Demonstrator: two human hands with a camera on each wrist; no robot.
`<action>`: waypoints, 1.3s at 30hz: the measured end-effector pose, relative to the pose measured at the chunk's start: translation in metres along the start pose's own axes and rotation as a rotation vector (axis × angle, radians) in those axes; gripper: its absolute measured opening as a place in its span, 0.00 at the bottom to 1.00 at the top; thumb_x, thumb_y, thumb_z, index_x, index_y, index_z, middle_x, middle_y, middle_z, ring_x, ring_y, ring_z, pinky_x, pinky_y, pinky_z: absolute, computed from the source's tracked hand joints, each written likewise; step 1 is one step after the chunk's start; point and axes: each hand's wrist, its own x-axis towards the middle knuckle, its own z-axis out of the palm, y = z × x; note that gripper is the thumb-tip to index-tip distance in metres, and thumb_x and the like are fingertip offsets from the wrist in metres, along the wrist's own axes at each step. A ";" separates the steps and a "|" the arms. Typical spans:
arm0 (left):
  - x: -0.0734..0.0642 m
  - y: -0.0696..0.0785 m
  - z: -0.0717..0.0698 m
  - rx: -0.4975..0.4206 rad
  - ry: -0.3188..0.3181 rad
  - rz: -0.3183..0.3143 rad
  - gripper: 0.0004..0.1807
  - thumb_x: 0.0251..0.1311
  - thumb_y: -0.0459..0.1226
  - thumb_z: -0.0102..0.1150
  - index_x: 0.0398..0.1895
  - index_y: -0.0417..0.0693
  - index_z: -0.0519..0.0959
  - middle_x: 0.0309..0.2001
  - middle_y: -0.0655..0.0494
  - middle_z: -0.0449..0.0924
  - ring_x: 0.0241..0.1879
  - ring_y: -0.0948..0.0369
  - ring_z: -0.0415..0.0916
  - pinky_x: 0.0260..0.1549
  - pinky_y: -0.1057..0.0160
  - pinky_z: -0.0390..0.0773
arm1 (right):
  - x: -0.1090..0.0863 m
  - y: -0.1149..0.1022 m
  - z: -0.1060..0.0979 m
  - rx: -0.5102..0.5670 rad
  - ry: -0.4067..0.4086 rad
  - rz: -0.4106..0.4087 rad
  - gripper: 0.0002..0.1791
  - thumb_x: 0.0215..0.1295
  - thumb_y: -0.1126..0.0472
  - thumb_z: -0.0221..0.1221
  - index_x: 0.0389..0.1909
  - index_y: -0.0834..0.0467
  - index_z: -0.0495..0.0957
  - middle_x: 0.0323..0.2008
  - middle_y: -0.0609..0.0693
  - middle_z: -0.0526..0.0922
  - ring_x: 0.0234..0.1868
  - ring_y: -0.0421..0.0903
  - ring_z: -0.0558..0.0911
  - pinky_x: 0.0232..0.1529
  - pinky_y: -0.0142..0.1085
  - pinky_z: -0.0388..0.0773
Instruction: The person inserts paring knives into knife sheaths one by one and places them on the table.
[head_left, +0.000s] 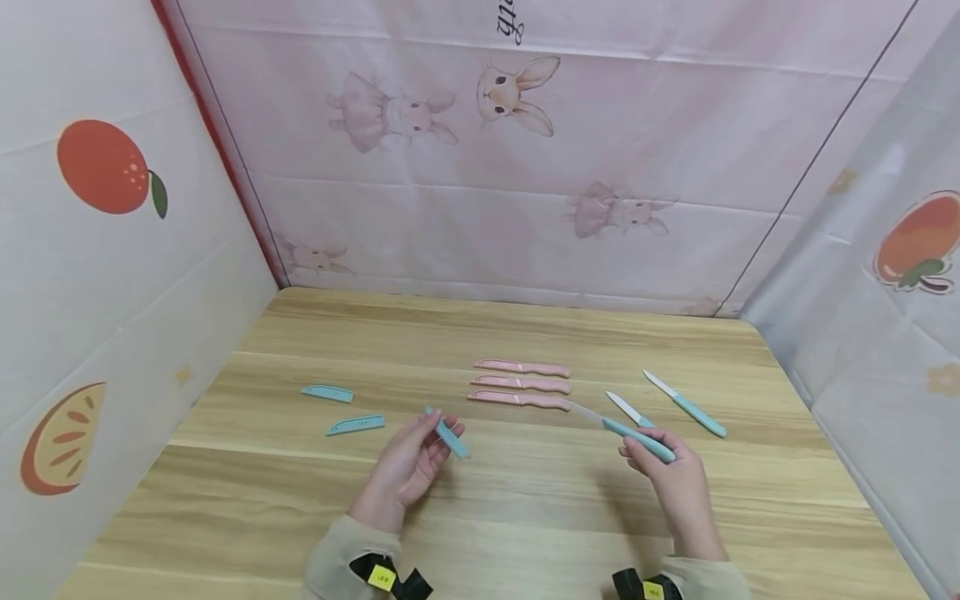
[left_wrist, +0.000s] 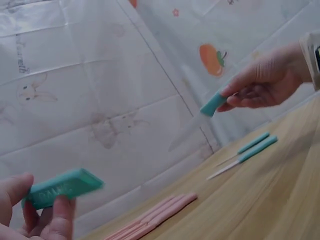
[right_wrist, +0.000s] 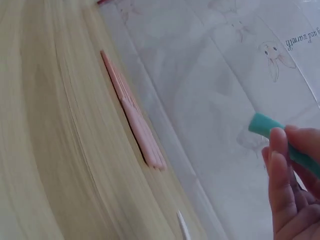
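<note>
My left hand [head_left: 408, 471] pinches a light-blue knife sheath [head_left: 452, 438] between thumb and fingers above the table; raised lettering shows on it in the left wrist view. Across from it, my right hand [head_left: 675, 475] grips a paring knife [head_left: 637, 439] by its light-blue handle. That knife's bare blade points left, apart from the sheath. Two more bare paring knives with blue handles [head_left: 699, 415] [head_left: 628, 408] lie by the right hand, one partly behind it. Left of the left hand lie two loose blue sheaths [head_left: 327, 392] [head_left: 356, 425].
Three pink knives in pink sheaths [head_left: 520, 383] lie in parallel at the middle of the wooden table [head_left: 525, 517]. Printed cloth walls [head_left: 465, 250] enclose the table at the back and both sides.
</note>
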 end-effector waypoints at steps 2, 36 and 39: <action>-0.001 -0.002 0.002 -0.019 -0.031 0.012 0.10 0.67 0.41 0.51 0.45 0.45 0.72 0.39 0.56 0.80 0.44 0.62 0.79 0.46 0.70 0.76 | -0.001 0.000 0.004 0.072 -0.003 -0.030 0.21 0.60 0.58 0.63 0.46 0.70 0.72 0.39 0.47 0.84 0.37 0.38 0.83 0.40 0.30 0.80; -0.009 -0.035 0.057 -0.259 0.097 0.062 0.10 0.72 0.38 0.39 0.43 0.38 0.66 0.43 0.46 0.79 0.49 0.54 0.77 0.53 0.58 0.72 | -0.025 -0.002 0.087 0.638 0.151 0.033 0.11 0.72 0.62 0.47 0.32 0.65 0.70 0.28 0.51 0.84 0.24 0.37 0.80 0.29 0.27 0.79; -0.010 -0.035 0.060 -0.249 0.104 0.070 0.11 0.73 0.38 0.38 0.44 0.37 0.65 0.43 0.47 0.79 0.50 0.54 0.77 0.53 0.58 0.73 | -0.025 -0.001 0.088 0.601 0.161 0.038 0.11 0.72 0.62 0.47 0.32 0.65 0.69 0.29 0.51 0.84 0.24 0.37 0.81 0.30 0.28 0.80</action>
